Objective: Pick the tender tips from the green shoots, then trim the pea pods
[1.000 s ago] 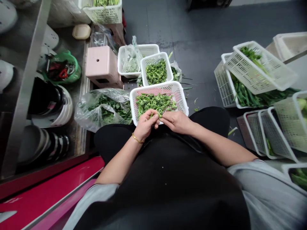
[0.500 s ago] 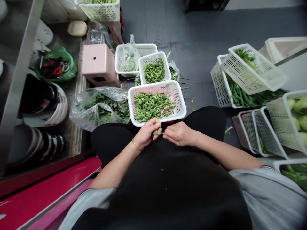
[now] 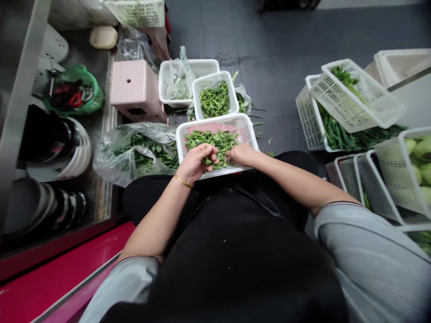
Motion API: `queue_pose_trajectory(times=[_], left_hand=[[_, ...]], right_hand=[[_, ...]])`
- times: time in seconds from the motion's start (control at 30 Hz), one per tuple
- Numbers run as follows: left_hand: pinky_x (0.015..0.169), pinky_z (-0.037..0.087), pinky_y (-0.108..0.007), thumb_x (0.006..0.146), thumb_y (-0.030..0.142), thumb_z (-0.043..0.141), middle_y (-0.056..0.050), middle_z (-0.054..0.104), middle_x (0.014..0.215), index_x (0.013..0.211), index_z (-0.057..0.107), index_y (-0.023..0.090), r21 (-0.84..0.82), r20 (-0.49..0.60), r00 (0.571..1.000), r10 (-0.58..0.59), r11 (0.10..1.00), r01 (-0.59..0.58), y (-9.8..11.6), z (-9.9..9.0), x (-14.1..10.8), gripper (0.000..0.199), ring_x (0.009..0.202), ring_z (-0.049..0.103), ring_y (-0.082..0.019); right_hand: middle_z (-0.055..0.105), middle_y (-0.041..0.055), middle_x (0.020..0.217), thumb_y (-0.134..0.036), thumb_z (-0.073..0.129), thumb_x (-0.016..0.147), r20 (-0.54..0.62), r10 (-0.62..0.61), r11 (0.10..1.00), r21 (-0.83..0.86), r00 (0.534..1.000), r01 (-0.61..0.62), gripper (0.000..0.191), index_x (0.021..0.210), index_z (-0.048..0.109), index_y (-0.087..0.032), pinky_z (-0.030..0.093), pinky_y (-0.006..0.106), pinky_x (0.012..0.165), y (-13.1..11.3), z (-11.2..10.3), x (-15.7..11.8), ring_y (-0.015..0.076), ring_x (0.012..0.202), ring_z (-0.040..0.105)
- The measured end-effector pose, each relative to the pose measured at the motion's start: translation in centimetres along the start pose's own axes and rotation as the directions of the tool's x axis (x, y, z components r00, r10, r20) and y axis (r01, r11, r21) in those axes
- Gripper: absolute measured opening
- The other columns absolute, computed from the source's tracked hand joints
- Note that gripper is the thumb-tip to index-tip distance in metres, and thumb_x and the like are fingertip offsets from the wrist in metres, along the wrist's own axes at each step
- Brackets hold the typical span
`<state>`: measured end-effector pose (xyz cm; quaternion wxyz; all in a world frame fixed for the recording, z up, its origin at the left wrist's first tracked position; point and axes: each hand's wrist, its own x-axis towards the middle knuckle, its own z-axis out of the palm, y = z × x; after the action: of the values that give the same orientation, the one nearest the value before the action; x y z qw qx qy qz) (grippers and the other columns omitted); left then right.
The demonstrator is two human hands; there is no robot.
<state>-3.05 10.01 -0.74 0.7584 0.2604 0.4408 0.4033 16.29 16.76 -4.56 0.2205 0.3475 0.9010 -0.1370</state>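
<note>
A white perforated basket (image 3: 251,130) by my lap bears a heap of cut green stems (image 3: 213,140). Over its front left part is my left hand (image 3: 198,161), a gold bangle at the wrist, its fingers curled; what they hold, if anything, is too small to name. My right hand (image 3: 244,154) reaches into the basket at the right of the heap, fingers closed at the stems, their tips partly hidden. Just behind stands a smaller white basket (image 3: 198,101) of similar greens. To the left lies a clear plastic bag (image 3: 116,154) of leafy greens.
A pink stool (image 3: 131,85) stands at the back left, beside a shelf with bowls and a green basket (image 3: 97,96). On the right are stacked white baskets (image 3: 308,116) with long greens and round green vegetables. Scraps lie on the floor.
Both hands have moved forward from above my lap to the basket. They are farther apart, and the green piece between them no longer shows.
</note>
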Motion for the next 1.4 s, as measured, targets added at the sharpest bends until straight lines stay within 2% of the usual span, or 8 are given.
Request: queue_pose_trajectory(times=[0.17, 0.33, 0.6, 0.73, 0.87, 1.03, 1.2, 1.4], left_hand=[[0.055, 0.056, -0.029, 0.078, 0.024, 0.062, -0.008, 0.064, 0.076, 0.095, 0.061, 0.01, -0.057, -0.121, 0.985, -0.125, 0.991, 0.119, -1.5, 0.6, 2.7, 0.022, 0.07, 0.065, -0.018], [0.068, 0.058, -0.042, 0.08, 0.023, 0.056, -0.007, 0.066, 0.081, 0.091, 0.063, 0.011, -0.327, -0.033, 0.984, -0.176, 0.932, 0.156, -2.7, 0.9, 3.5, 0.017, 0.077, 0.067, -0.023], [0.035, 0.033, -0.014, 0.074, 0.023, 0.064, -0.002, 0.055, 0.061, 0.088, 0.066, 0.007, -0.318, 0.055, 0.957, -0.285, 0.903, 0.287, -3.6, -0.7, 3.1, 0.021, 0.046, 0.049, -0.007], [0.033, 0.027, -0.011, 0.079, 0.028, 0.059, -0.003, 0.055, 0.062, 0.084, 0.066, 0.01, -0.472, 0.035, 0.984, -0.175, 0.865, 0.171, -2.0, -1.8, 2.1, 0.02, 0.049, 0.05, -0.007], [0.038, 0.037, -0.012, 0.088, 0.039, 0.045, -0.008, 0.065, 0.076, 0.087, 0.066, 0.014, -0.575, -0.088, 0.995, -0.05, 0.818, -0.009, -1.2, -2.4, 1.5, 0.032, 0.068, 0.063, -0.013], [0.049, 0.052, -0.023, 0.087, 0.036, 0.045, -0.01, 0.069, 0.084, 0.09, 0.065, 0.013, -0.472, -0.042, 0.987, -0.157, 0.874, 0.119, -2.8, -2.0, 2.1, 0.031, 0.082, 0.069, -0.023], [0.059, 0.058, -0.035, 0.085, 0.039, 0.048, -0.012, 0.069, 0.089, 0.094, 0.063, 0.012, -0.434, 0.048, 0.982, -0.184, 0.881, 0.187, -3.5, -0.8, 2.8, 0.032, 0.086, 0.069, -0.027], [0.034, 0.032, -0.01, 0.071, 0.023, 0.068, -0.003, 0.062, 0.068, 0.069, 0.049, 0.014, -0.405, -0.055, 0.986, -0.157, 0.906, 0.122, -2.8, -1.4, 2.1, 0.021, 0.055, 0.061, -0.011]], right_hand=[[0.068, 0.0081, 0.084, -0.023, 0.053, 0.081, -0.145, -0.003, 0.956, 0.291, 0.989, 0.045, 0.021, 0.091, 0.07, -0.015, 0.035, 0.026, 0.063, 1.0, -2.1, 0.6, 0.0164, 0.074, 0.058], [0.066, 0.0032, 0.08, -0.03, 0.05, 0.087, -0.264, -0.042, 0.763, 0.614, 0.964, 0.202, 0.027, 0.104, 0.066, -0.015, 0.035, 0.024, 0.064, 1.5, -4.9, -1.6, 0.0103, 0.066, 0.053], [0.068, 0.0089, 0.089, -0.025, 0.052, 0.084, -0.161, 0.013, 0.969, 0.245, 0.987, 0.027, 0.031, 0.113, 0.059, -0.016, 0.031, 0.026, 0.06, 1.0, -2.6, -0.1, 0.0187, 0.075, 0.059], [0.068, 0.015, 0.092, -0.02, 0.051, 0.082, -0.019, 0.103, 0.992, 0.081, 0.994, -0.101, 0.029, 0.107, 0.062, -0.011, 0.037, 0.029, 0.064, 1.2, -1.6, 0.0, 0.0234, 0.082, 0.062], [0.069, 0.0195, 0.092, -0.011, 0.042, 0.085, 0.149, 0.094, 0.995, -0.048, 0.984, -0.088, 0.03, 0.097, 0.069, -0.007, 0.041, 0.031, 0.068, 0.4, -0.2, 0.5, 0.025, 0.085, 0.063], [0.07, 0.0135, 0.09, -0.023, 0.056, 0.08, 0.031, 0.125, 0.99, 0.064, 0.992, -0.126, 0.023, 0.096, 0.07, -0.013, 0.04, 0.028, 0.064, 0.9, -3.8, -0.7, 0.0228, 0.083, 0.062], [0.069, 0.006, 0.089, -0.036, 0.055, 0.084, -0.154, 0.028, 0.935, 0.353, 0.988, 0.029, 0.031, 0.106, 0.067, -0.017, 0.039, 0.025, 0.068, 1.3, -7.8, -2.2, 0.0148, 0.077, 0.059], [0.069, 0.0183, 0.092, -0.022, 0.054, 0.082, 0.003, 0.229, 0.97, 0.086, 0.973, -0.228, 0.028, 0.098, 0.07, -0.005, 0.041, 0.03, 0.069, 0.5, -1.9, 1.9, 0.0236, 0.084, 0.062]])
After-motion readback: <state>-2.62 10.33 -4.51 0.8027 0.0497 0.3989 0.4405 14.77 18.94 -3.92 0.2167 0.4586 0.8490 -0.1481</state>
